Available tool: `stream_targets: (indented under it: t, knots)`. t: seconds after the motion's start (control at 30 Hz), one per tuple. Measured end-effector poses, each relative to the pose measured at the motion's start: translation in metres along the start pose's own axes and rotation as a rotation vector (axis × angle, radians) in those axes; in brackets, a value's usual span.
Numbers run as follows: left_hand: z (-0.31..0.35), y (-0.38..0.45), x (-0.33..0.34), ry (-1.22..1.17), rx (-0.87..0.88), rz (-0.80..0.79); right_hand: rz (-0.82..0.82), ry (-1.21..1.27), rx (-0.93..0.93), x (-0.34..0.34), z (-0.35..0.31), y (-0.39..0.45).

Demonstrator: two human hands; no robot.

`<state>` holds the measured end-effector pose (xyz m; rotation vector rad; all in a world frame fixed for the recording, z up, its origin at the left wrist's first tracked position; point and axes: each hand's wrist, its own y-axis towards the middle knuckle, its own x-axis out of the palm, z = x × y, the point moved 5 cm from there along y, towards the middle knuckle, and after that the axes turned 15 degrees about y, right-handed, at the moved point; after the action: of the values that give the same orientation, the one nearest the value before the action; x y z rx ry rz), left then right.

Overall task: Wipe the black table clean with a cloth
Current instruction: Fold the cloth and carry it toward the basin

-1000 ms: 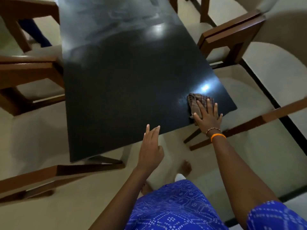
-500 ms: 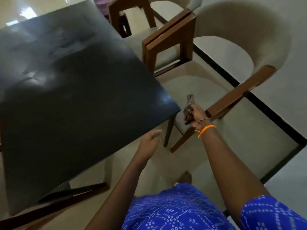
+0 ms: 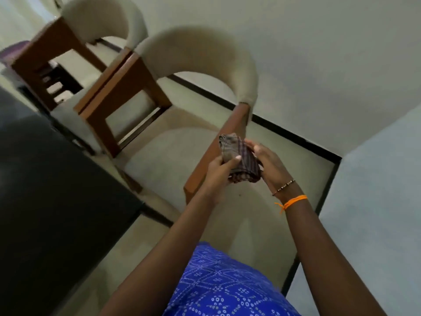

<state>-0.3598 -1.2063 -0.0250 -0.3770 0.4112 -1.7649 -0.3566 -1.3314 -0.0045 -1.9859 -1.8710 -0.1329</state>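
While both hands work in mid-air: the cloth point(image 3: 239, 161) is bunched between them, out over the chair point(image 3: 198, 65) and well away from the black table point(image 3: 45, 179).

Left hand: left hand point(image 3: 216, 176) grips the near side of the cloth, thumb laid across the top of the bundle.

Right hand: right hand point(image 3: 271, 165) cups the far side, fingers curled round the fabric; an orange thread point(image 3: 293, 200) and a bead bracelet point(image 3: 283, 186) sit on that wrist.

Hands together: yes, closed in on the same bundle, almost touching.

Step, as I read it: looks like refolding or turning the cloth to find a fresh face before going back to wipe.

Table: only its dark corner shows at the left edge, so I cannot tell how clean it is.

Risk one: a loose fold could slip out and the cloth drop onto the chair seat or the floor point(image 3: 227, 224), picking up grit that then goes back onto the table.

Risk two: if the dirty face ends up outward, the next pass would just smear.

Risk three: the chair's wooden arm point(image 3: 205, 169) sits right under the hands, easy to knock on the way back.

Risk four: eyes are off the table, so a patch could be missed when wiping starts up again.
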Motion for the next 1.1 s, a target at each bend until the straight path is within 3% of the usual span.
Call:
stream_targets:
  t: [0.1, 0.23, 0.33, 0.6, 0.77, 1.1]
  knots:
    - [0.021, 0.038, 0.033, 0.017, 0.012, -0.041, 0.222, -0.012, -0.052, -0.059, -0.017, 0.031]
    - [0.054, 0.099, 0.069, 0.033, 0.033, -0.075, 0.398, 0.341, 0.062, -0.113, -0.030, 0.087]
    - [0.087, 0.149, 0.088, 0.050, 0.057, -0.039, 0.383, 0.408, 0.107, -0.133, -0.052, 0.141]
    - [0.182, 0.286, 0.112, 0.110, 0.077, 0.077, 0.372, 0.120, -0.033, -0.160, -0.144, 0.293]
    - [0.215, 0.356, 0.113, 0.091, 0.054, 0.175, 0.351, -0.003, -0.004, -0.169, -0.169, 0.379]
    - [0.264, 0.504, 0.092, -0.103, -0.036, 0.589, 0.001, -0.235, 0.106, -0.146, -0.201, 0.580]
